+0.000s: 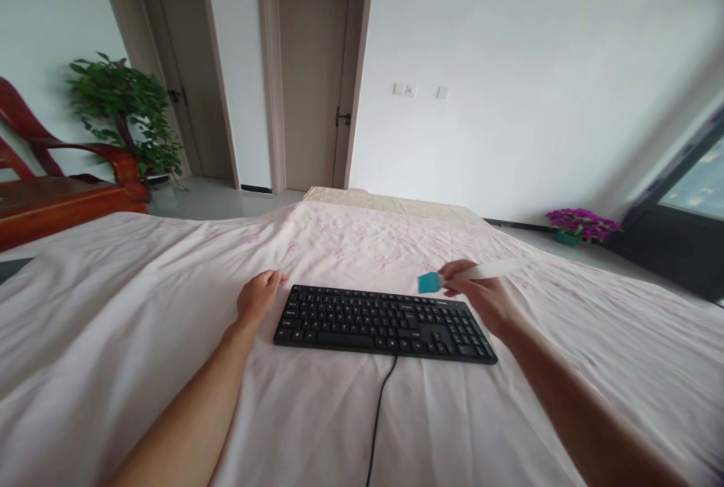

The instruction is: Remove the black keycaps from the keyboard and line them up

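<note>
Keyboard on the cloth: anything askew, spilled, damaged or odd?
Only the cord looks odd: it emerges at the near edge of the keyboard, the spacebar side, not the far edge. No spill or damage shows.

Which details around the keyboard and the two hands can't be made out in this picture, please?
In the head view:
White handle: far end lost in motion blur.
Left hand: palm hidden by the hand itself.
Cable: far end cut off by the bottom edge.
Keyboard: most key legends too small to read.

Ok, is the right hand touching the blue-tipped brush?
Touching. The head view shows the right hand gripping the blue-tipped brush, its blue end and pale handle showing on either side of the grip.
</note>
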